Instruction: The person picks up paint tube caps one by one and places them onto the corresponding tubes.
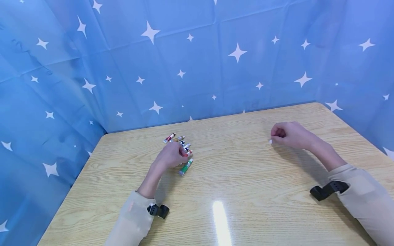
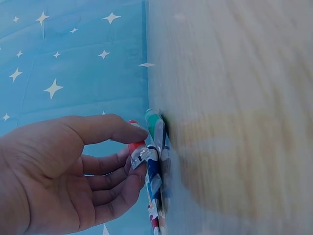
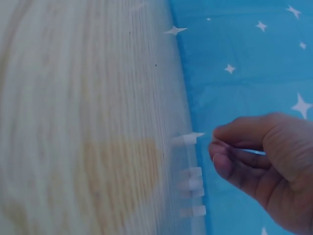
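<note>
In the head view my left hand (image 1: 171, 154) is over a group of small paint tubes at left. It pinches a red paint tube (image 2: 136, 148) between thumb and fingers, close above the others. A green paint tube (image 1: 186, 167) lies beside the hand, nearest me. Dark blue tubes (image 2: 154, 171) sit just past the fingertips in the left wrist view. My right hand (image 1: 290, 135) hovers at the right of the table with loosely curled fingers and nothing visible between them. A small white piece (image 1: 271, 141) is right by its thumb tip. Several white pieces (image 3: 196, 210) show in the right wrist view.
A dark red tube (image 1: 169, 137) and a gold-brown tube (image 1: 178, 138) lie at the far end of the group. The light wooden table (image 1: 227, 164) ends at a blue star-patterned curtain (image 1: 203, 61). Each sleeve carries a black wrist camera (image 1: 329, 190).
</note>
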A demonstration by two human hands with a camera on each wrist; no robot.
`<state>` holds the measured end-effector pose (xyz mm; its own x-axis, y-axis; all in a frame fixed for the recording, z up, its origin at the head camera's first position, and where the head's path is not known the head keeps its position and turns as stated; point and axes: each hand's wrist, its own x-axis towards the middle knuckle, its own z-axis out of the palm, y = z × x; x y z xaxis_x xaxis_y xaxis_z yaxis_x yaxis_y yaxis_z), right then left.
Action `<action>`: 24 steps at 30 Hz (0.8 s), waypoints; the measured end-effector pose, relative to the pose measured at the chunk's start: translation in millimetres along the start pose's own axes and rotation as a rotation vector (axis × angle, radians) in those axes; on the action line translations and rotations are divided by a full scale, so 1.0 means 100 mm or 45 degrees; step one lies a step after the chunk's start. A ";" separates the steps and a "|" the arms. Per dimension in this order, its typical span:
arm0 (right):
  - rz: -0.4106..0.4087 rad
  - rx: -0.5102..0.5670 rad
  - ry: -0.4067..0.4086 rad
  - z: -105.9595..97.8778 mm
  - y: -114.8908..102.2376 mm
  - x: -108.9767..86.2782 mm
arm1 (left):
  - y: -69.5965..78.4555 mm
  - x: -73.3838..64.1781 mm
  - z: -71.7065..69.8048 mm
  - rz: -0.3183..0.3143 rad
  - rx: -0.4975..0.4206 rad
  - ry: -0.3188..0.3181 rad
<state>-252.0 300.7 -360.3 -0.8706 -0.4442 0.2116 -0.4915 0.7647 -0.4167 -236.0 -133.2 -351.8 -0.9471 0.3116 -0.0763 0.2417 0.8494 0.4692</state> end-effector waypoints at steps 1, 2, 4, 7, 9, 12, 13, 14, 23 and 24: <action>-0.022 -0.001 0.016 0.00 0.00 0.00 | 0.00 0.00 0.00 0.005 -0.004 0.001; -0.043 0.001 0.030 0.00 -0.01 0.01 | 0.01 -0.01 0.00 0.011 -0.008 0.003; -0.074 0.014 0.047 0.01 -0.03 0.01 | 0.03 -0.01 0.00 0.021 -0.021 0.009; -0.098 0.042 0.056 0.01 -0.07 0.02 | 0.06 -0.02 0.00 0.034 -0.029 0.023; -0.118 0.055 0.064 0.01 -0.11 0.03 | 0.08 -0.03 -0.01 0.046 -0.037 0.035; -0.166 0.059 0.100 0.01 -0.17 0.05 | 0.11 -0.05 -0.01 0.076 -0.040 0.055; -0.193 0.065 0.118 0.02 -0.19 0.05 | 0.12 -0.05 -0.01 0.087 -0.044 0.060; -0.216 0.066 0.137 0.02 -0.21 0.06 | 0.13 -0.06 -0.02 0.099 -0.050 0.065; -0.343 0.121 0.252 0.02 -0.44 0.09 | 0.25 -0.12 -0.04 0.166 -0.068 0.107; -0.356 0.129 0.262 0.02 -0.47 0.09 | 0.26 -0.13 -0.04 0.174 -0.064 0.111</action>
<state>-236.3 259.9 -340.2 -0.6941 -0.5185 0.4994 -0.7156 0.5720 -0.4009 -218.1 -116.5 -335.2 -0.9215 0.3826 0.0669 0.3605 0.7784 0.5139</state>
